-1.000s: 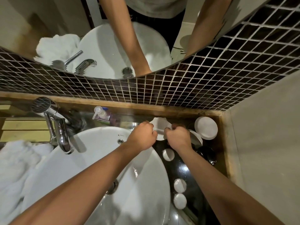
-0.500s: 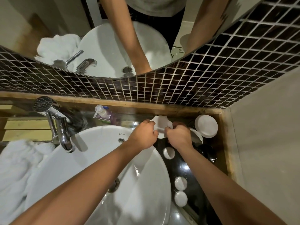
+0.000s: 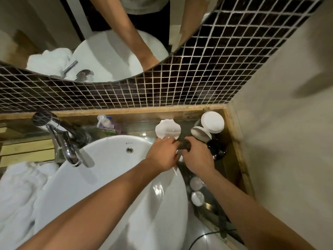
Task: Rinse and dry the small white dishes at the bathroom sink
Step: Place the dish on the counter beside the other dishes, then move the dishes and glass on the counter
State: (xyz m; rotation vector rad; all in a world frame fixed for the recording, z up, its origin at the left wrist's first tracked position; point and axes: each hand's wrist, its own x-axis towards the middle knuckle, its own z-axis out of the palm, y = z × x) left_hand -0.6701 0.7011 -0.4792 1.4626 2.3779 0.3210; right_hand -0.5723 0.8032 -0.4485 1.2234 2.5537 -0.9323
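Observation:
A white shell-shaped dish (image 3: 168, 130) lies on the dark counter behind the basin, almost fully in view. My left hand (image 3: 162, 155) has its fingertips at the dish's near rim; whether they grip it I cannot tell. My right hand (image 3: 197, 158) is curled just right of it, knuckles up, apart from the shell dish. A sliver of a small round white dish (image 3: 180, 157) shows between the two hands. Two more small round dishes (image 3: 196, 183) (image 3: 197, 198) sit nearer me on the counter.
The white basin (image 3: 111, 177) fills the middle, with a chrome tap (image 3: 63, 141) at its left. White towels (image 3: 19, 193) lie far left. A soap pump bottle (image 3: 106, 122), a larger round white dish (image 3: 212, 122), a metal lid (image 3: 200, 134) and a black object (image 3: 216, 148) crowd the back corner.
Both hands have drawn back toward me from the shell-shaped dish. It was covered by my fingers and held between the hands; now it lies exposed on the counter.

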